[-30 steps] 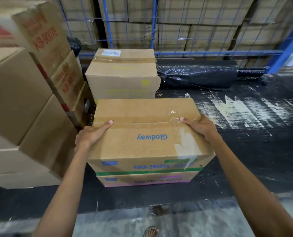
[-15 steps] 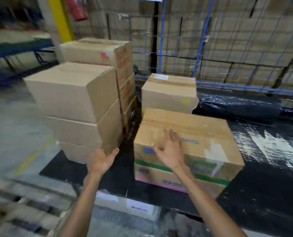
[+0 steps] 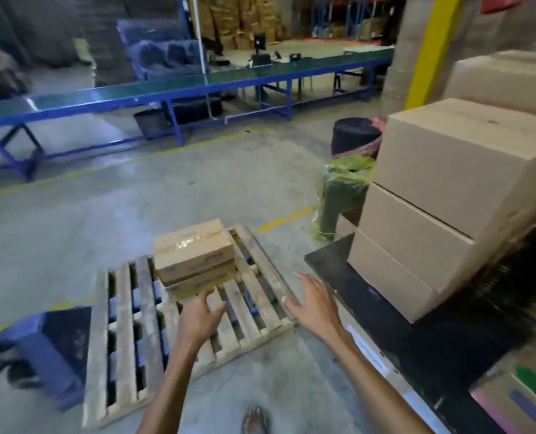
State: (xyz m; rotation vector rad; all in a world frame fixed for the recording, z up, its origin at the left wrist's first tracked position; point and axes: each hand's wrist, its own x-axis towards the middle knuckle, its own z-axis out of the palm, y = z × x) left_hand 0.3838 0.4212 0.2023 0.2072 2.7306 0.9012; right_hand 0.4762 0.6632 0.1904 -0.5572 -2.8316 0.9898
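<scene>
While left hand (image 3: 202, 311) and right hand (image 3: 315, 303) hang empty, both spread, top box (image 3: 194, 245) sits on wooden pallet (image 3: 122, 324) just beyond left hand. Best: step closer, grip opposite sides, lift straight.

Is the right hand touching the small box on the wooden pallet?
Apart. The head view shows bare pallet slats between the right hand and the small box.

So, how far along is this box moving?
Done, it seems: big plain brown cartons stand stacked on the black-wrapped platform. In hand: nothing yet; the left hand and right hand reach, open and empty, toward two small taped cardboard boxes. Left: both of those, on the wooden slatted pallet.
</scene>
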